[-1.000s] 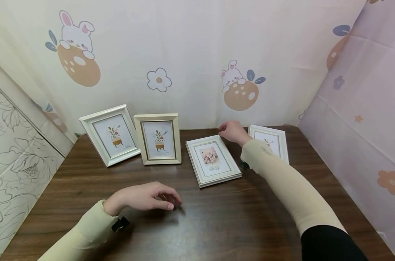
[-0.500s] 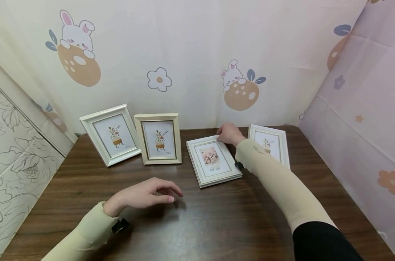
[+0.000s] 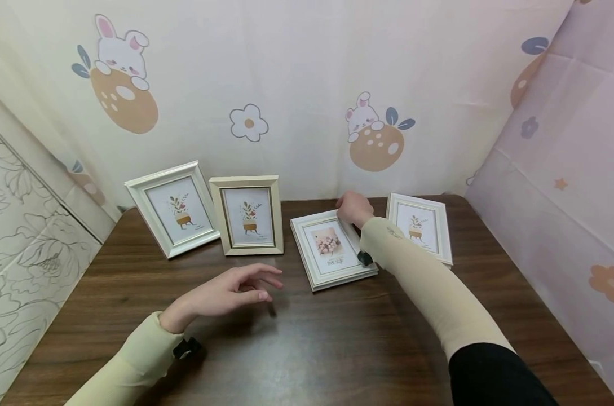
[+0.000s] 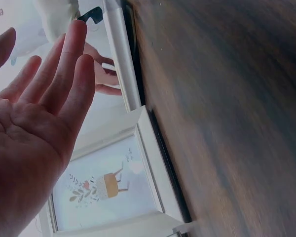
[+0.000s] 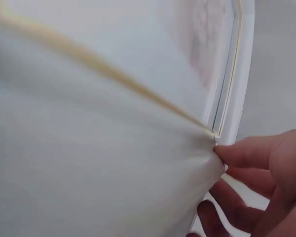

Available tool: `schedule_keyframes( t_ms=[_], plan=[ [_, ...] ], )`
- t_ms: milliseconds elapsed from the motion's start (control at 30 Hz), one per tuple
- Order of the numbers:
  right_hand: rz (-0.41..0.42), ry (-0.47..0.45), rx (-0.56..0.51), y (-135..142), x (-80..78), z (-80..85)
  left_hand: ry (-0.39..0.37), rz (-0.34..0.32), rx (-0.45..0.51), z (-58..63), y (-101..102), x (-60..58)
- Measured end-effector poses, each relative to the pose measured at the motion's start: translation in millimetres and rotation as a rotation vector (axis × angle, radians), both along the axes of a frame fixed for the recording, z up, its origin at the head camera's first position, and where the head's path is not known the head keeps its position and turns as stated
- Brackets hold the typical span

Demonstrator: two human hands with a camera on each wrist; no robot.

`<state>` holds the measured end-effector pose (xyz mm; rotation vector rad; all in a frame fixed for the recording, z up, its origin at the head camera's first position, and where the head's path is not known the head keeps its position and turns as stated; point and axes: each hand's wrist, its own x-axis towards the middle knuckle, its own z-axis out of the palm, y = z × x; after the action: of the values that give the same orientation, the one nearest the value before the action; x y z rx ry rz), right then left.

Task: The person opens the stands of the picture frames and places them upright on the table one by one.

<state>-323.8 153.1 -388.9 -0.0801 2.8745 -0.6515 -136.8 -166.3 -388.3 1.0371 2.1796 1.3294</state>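
A white picture frame with a pink flower photo lies tilted near the back of the table, right of centre. My right hand is at its upper right corner. In the right wrist view, the thumb and fingers pinch that frame's pale edge at a corner. My left hand hovers over the table's middle left, holding nothing, its fingers loosely spread. From the left wrist, the palm shows, and a standing frame with a plant print is beyond it.
A white frame and a cream frame stand side by side at the back left. Another white frame leans at the back right, partly behind my right sleeve. A printed curtain rises behind the brown table.
My right hand has moved a little left onto the flower-photo frame's corner. My left hand has risen slightly and its fingers have straightened. The frames stay in place.
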Motion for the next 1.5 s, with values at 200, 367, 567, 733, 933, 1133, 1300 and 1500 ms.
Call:
schedule_keyframes(
  t_ms=[200, 367, 567, 733, 933, 1133, 1300, 1500],
  plan=[
    [-0.033, 0.000, -0.035, -1, 2.2, 3.0, 0.004, 0.029, 0.006, 1.9, -6, -2.1],
    [-0.020, 0.007, -0.101, 1, 1.5, 9.1, -0.003, 0.033, 0.026, 3.5, -10, -6.5],
    [-0.015, 0.000, -0.161, 12, 2.2, 17.5, -0.007, 0.047, 0.056, 1.6, -19, -12.7],
    [-0.018, 0.001, -0.213, 20, 4.7, 23.5, -0.020, 0.066, 0.072, -0.8, -26, -14.9],
    [-0.004, 0.051, -0.264, 31, 12.4, 29.2, -0.034, 0.098, 0.081, -1.0, -31, -18.5],
    [-0.004, 0.097, -0.357, 43, 26.8, 33.2, -0.047, 0.116, 0.069, 1.7, -36, -20.2],
    [-0.008, 0.100, -0.452, 51, 36.9, 35.3, -0.064, 0.131, 0.078, 2.8, -37, -20.0],
    [-0.030, 0.043, -0.584, 57, 47.3, 40.7, -0.070, 0.116, 0.093, -0.4, -37, -23.9]
  ],
)
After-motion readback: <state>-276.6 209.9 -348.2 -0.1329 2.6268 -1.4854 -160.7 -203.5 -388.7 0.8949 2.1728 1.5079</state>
